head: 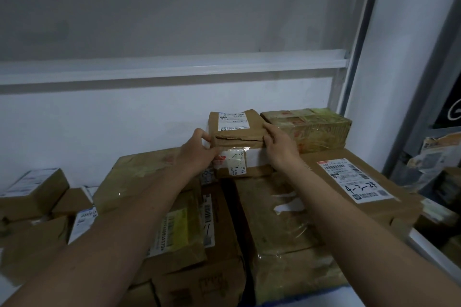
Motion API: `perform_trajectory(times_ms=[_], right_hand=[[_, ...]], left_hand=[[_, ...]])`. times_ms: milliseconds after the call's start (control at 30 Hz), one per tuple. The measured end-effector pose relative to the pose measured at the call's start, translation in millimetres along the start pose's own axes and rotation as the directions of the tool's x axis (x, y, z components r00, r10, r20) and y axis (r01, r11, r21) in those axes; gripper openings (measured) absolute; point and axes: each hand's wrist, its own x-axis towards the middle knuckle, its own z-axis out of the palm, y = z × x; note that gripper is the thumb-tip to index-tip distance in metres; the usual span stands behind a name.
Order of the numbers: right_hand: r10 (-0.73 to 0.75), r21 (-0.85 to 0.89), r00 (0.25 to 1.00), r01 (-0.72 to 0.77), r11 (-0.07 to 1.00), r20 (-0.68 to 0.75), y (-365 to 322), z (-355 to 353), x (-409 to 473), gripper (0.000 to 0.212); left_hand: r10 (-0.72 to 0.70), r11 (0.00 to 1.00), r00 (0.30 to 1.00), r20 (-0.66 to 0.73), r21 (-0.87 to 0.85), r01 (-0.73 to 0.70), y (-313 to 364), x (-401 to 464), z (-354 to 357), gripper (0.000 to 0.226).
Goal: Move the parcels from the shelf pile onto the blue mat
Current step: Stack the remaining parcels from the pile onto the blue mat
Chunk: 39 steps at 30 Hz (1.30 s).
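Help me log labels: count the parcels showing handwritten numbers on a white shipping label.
1. The large flat box at right, beside the right hand, has "4-3-24" written on its label. Other labels show only print or are too blurred; the pile may hide more.

Dim white wall (149, 117) (perhaps plaster) behind grey shelf rail (174, 67).

Dim, cool, even light; soft shadows between the parcels (274, 219); small glare on tape; wide-angle bending at the edges; far right side dark and slightly blurred.
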Motion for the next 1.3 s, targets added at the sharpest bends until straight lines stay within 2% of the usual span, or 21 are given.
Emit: perform_trajectory(times_ms=[167, 267, 400, 567, 900, 1033, 1100, 1167, 1233, 1300], right_hand=[[-0.084, -0.349, 0.992, 0.113, 0.930, 0.096, -9.0, -2.7, 2.0, 0.048], [-0.127, -0.452, 0.987, 0.160, 0.878, 0.103, -14.0, -5.7, 3.8, 0.049], [-0.182, -0.480, 0.982, 0.183, 0.858, 0.048, -14.1, -6.0, 2.6, 0.039], [-0.234, -0.549, 0.972, 0.205, 0.810, 0.018, -11.0, -2.6, 0.4, 0.032], [-0.192, -0.590, 0.981, 0.155, 0.793, 0.000, -15.6, -3.4, 2.2, 0.025], [-0.302, -0.648, 0.953, 0.206, 0.733, -0.038, -21.3, -5.1, -2.8, 0.027], [-0.367, -0.693, 0.930, 0.271, 0.668, 0.011, -27.4, -5.4, -5.4, 0.032], [-0.371, -0.733, 0.920, 0.339, 0.590, 0.126, -32.8, -2.8, -7.7, 0.041], [-0.341, -0.718, 0.910, 0.400, 0.570, 0.236, -35.6, 2.1, -9.5, 0.057], [-0.313, -0.699, 0.900, 0.433, 0.569, 0.303, -39.0, 7.7, -11.0, 0.068]], left_hand=[[-0.012, 0.998, 1.000, 0.027, -0.069, 0.013, -4.9, 2.4, 5.6, 0.038], [0.002, 0.998, 1.000, -0.026, -0.065, -0.004, -2.9, 3.8, 8.9, 0.036], [-0.005, 1.000, 0.999, -0.031, -0.021, 0.004, -0.2, 3.6, 12.3, 0.035], [-0.007, 0.992, 1.000, 0.013, 0.126, 0.005, -3.4, 1.8, 14.1, 0.034], [0.016, 0.982, 1.000, 0.011, 0.186, -0.018, -2.2, 7.1, 9.8, 0.035], [0.056, 0.982, 0.998, -0.009, 0.181, -0.054, 2.5, 6.3, 6.9, 0.038], [0.104, 0.965, 0.994, -0.036, 0.243, -0.092, 3.5, 5.7, 3.5, 0.040], [0.159, 0.909, 0.985, -0.062, 0.399, -0.121, 2.9, 5.4, -1.6, 0.042], [0.217, 0.807, 0.974, -0.060, 0.572, -0.145, 2.5, 2.6, -8.7, 0.045], [0.240, 0.745, 0.970, -0.043, 0.648, -0.156, 1.6, -3.0, -17.1, 0.048]])
